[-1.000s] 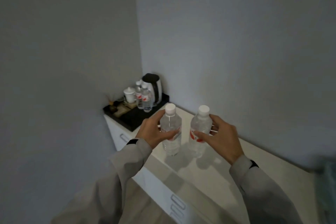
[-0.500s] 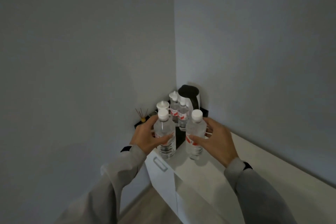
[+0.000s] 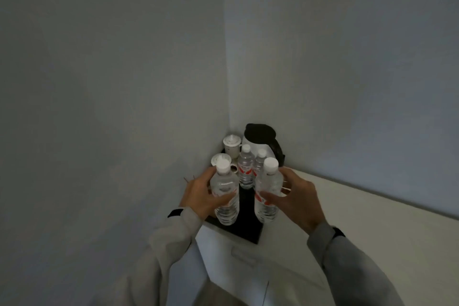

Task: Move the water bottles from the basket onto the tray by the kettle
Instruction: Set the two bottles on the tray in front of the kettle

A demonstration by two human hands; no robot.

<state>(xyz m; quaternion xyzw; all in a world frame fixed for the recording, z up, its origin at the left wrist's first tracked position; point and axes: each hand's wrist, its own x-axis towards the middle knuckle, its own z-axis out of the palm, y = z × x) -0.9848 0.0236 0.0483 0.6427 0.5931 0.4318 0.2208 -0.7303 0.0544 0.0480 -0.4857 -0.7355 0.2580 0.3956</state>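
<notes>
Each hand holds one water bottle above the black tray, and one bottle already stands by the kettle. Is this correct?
Not quite: the head view shows two bottles already standing by the kettle. The rest holds: left hand and right hand each hold one above the black tray.

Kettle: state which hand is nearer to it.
Right. The right hand, gripping a bottle, sits just in front of the kettle, slightly to its right. The left hand, gripping the other bottle, is farther off to the kettle's front-left.
</notes>
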